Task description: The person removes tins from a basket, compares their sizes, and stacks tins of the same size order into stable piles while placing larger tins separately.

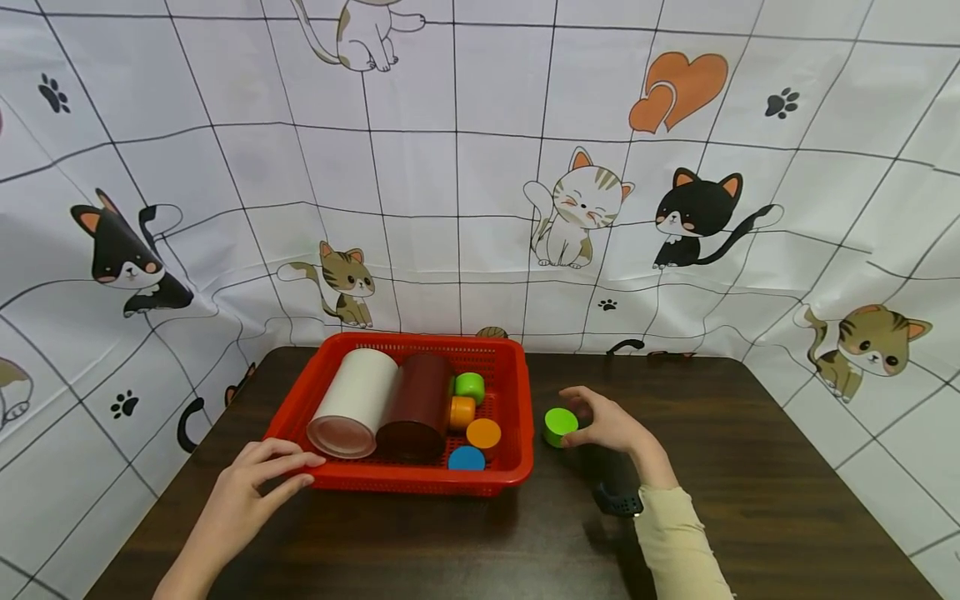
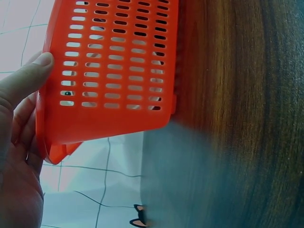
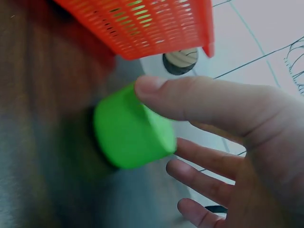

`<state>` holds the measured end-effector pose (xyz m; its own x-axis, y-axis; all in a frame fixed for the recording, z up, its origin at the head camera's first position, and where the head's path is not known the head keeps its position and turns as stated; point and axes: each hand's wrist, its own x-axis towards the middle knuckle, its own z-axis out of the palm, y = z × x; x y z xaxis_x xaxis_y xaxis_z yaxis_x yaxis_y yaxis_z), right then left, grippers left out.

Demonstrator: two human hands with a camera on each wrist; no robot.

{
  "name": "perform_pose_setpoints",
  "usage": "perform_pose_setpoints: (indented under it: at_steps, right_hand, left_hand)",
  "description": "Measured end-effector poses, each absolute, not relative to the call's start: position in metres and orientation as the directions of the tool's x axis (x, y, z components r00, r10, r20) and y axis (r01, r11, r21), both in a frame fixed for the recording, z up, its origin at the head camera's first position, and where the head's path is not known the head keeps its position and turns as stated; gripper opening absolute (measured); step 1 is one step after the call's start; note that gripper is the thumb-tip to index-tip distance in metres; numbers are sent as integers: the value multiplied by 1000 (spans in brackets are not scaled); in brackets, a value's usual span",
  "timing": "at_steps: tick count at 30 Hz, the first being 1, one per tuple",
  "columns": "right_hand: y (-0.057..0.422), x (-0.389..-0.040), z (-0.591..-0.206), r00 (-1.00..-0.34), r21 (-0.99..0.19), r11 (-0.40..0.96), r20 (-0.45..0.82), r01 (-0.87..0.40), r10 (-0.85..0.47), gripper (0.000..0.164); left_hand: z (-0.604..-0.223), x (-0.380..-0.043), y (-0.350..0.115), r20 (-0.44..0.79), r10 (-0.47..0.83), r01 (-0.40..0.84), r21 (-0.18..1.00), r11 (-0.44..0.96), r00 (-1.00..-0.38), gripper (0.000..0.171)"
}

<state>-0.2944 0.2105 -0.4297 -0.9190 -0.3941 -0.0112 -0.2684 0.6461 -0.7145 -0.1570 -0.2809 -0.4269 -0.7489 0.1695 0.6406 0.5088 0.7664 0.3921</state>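
At the near left corner of a red plastic basket, my left hand holds the rim. In the left wrist view the thumb lies on the outer side of that rim, with the other fingers behind it. A bright green cylinder block stands on the table just right of the basket. My right hand is around it, thumb at its edge and fingers spread. The right wrist view shows the thumb tip over the green cylinder's edge; the visible fingertips stand loose beyond it.
Inside the basket lie a large white cylinder and a dark brown cylinder. Beside them are small green, orange and blue cylinders. The dark wooden table meets a cat-print curtain behind.
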Motion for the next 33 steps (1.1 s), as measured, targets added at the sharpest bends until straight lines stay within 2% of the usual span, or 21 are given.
perform_pose_setpoints:
  at_steps: [12,23,33]
  right_hand:
    - [199,-312,-382,-895,-638,675,52,-370,-443,62]
    - [158,-328,-329,-860,-603,665,72,-441,-505,59]
    - [119,-339,-311,-820,-562,654,81,-507,-566,58]
  left_hand:
    - [-429,-157,-282,641,167,508,394,766,-749,47]
    - [-428,-158,-283,650,170,526,403,749,-741,46]
    - [-428,-158,-283,650,170,529,409,744,-741,46]
